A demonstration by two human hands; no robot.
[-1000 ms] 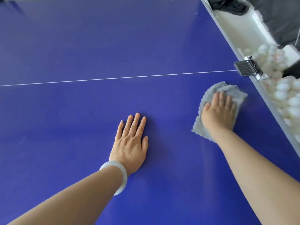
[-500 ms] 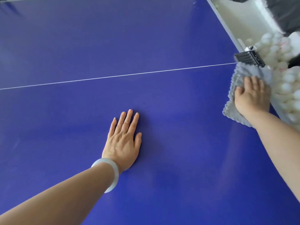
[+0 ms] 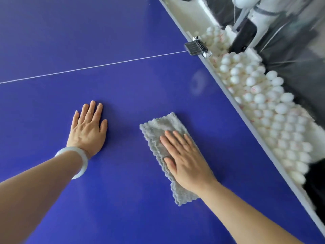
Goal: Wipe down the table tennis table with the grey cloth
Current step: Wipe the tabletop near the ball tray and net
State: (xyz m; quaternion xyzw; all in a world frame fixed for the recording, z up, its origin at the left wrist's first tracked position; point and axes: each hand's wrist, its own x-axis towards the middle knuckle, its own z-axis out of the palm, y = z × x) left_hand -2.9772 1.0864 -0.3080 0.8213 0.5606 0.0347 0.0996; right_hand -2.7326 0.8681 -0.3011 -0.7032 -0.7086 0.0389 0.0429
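Grey cloth (image 3: 154, 132) under right hand (image 3: 186, 159); ball print (image 3: 254, 88) blurred.

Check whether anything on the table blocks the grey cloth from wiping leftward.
Only the left hand, resting flat on the blue table, lies left of the grey cloth under the right hand. Nothing else visible sits on that stretch.

A table tennis practice room: a broad blue table tennis table (image 3: 123, 41) fills the frame, and a white trough of white balls (image 3: 263, 110) runs along the right.
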